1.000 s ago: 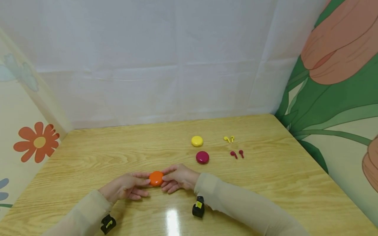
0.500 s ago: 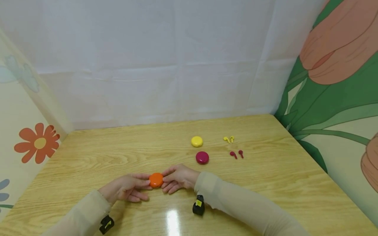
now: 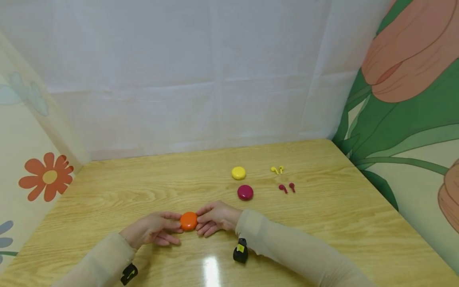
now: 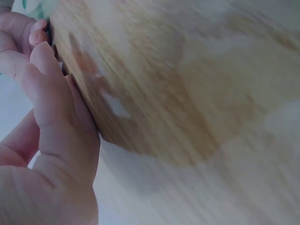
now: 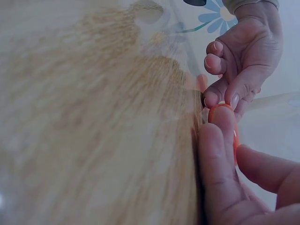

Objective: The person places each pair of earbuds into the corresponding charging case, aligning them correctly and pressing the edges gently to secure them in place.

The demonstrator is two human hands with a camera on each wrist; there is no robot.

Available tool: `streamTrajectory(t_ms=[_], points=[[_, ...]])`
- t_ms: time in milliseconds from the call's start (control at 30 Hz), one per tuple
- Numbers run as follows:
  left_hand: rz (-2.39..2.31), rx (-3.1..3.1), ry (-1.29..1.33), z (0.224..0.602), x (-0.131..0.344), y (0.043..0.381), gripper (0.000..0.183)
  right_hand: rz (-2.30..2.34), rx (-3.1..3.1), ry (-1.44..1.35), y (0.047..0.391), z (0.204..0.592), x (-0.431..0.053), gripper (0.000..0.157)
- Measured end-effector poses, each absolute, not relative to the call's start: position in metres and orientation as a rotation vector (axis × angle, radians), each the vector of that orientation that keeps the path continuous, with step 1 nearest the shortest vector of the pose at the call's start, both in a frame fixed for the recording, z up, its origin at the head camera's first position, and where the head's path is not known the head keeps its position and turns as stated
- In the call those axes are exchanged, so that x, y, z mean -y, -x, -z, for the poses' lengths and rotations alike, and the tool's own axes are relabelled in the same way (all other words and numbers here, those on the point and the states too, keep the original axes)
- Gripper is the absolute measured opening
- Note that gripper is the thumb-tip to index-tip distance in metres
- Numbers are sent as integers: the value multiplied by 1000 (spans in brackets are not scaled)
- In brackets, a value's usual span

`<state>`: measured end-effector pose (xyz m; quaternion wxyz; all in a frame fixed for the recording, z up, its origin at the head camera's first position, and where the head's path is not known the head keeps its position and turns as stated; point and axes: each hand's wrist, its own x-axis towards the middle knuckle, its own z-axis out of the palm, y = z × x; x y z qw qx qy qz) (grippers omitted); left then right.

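A glossy orange earbud case (image 3: 188,221), round and closed, lies between my two hands low on the table in the head view. My left hand (image 3: 153,229) pinches its left edge with thumb and fingertips, the other fingers loosely spread below. From the opposite side my right hand (image 3: 219,217) pinches the right edge. The right wrist view shows a sliver of the orange case (image 5: 236,136) between both hands' fingertips. In the left wrist view, the fingers of my left hand (image 4: 58,122) hide the case.
Beyond my right hand lie a crimson case (image 3: 245,192) and a yellow case (image 3: 238,173). To their right are a pair of yellow earbuds (image 3: 275,170) and a pair of crimson earbuds (image 3: 283,188). A white cloth (image 3: 161,99) hangs behind the wooden table (image 3: 118,191).
The orange earbud case has shifted slightly toward me between the fingertips. Both hands stay almost where they were, and the other cases and earbuds lie as before.
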<state>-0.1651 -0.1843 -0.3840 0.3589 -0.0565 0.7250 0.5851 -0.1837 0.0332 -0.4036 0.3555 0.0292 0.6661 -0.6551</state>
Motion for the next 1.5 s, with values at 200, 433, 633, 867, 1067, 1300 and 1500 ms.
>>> streamTrajectory(t_ms=[200, 433, 633, 867, 1067, 1300, 1500], points=[[-1512, -1870, 161, 386, 184, 166, 46, 1698, -1718, -72, 183, 404, -33, 25], [-1551, -1847, 99, 390, 193, 164, 50, 1704, -1727, -76, 182, 404, -35, 27], [-1598, -1855, 98, 390, 200, 161, 56, 1720, -1730, -84, 180, 401, -41, 30], [-1693, -1833, 37, 381, 196, 154, 59, 1747, -1721, -60, 177, 395, -53, 31], [-1765, -1855, 20, 374, 177, 148, 59, 1745, -1733, -54, 177, 389, -65, 31], [-1800, -1855, -22, 372, 153, 146, 66, 1772, -1747, -37, 178, 385, -80, 32], [-1823, -1854, -63, 375, 134, 143, 60, 1783, -1744, 7, 177, 384, -93, 35]])
